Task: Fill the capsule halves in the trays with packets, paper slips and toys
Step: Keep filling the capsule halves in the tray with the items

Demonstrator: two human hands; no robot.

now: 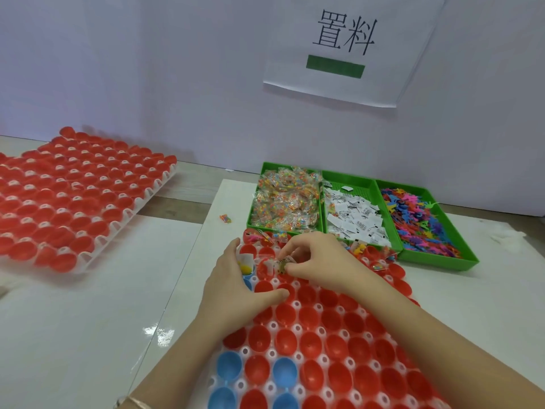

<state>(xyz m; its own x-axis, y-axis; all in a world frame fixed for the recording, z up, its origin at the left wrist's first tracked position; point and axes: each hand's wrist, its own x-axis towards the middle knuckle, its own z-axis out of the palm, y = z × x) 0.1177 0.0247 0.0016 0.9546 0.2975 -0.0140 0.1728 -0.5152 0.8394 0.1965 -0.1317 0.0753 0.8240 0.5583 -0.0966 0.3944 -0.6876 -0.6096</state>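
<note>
right hand (pixel 318 262) pinches a small packet (pixel 281 264) above the capsule halves (pixel 285 314) — left hand (pixel 231 280) rests, fingers relaxed, on the tray (pixel 296 304).

On the desk (pixel 88 305), one tray (pixel 244 351) of capsule halves (pixel 285 314) lies nearest, a second tray (pixel 147 199) far left. Behind the near tray stand three bins (pixel 254 199) side by side: packets (pixel 286 199) left, paper slips (pixel 354 215) middle, toys (pixel 421 225) right. A loose packet (pixel 225 218) lies left of them.
</note>
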